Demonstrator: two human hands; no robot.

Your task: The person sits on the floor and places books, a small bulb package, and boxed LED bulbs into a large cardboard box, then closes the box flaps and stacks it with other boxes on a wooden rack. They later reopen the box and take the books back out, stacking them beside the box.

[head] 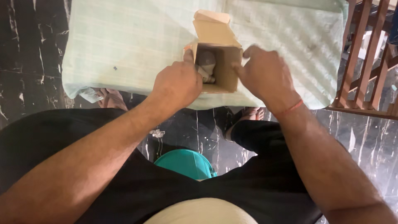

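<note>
At the left of the frame lay black marble floor (pixel 25 62) with white veins. A pale green checked cloth (pixel 124 41) covered the upper middle. The left hand (pixel 176 85) had its fingers curled shut on the near left edge of a small open brown cardboard box (pixel 217 49) at upper centre, holding a whitish object (pixel 206 62). The right hand (pixel 265 72) pinched the box's right wall. A brown wooden rack (pixel 365 62) stood at the right.

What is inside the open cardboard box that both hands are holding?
Inside the cardboard box lies a pale grey-white object; the left hand covers its lower part, so its kind is unclear. The right hand grips the opposite wall.
</note>
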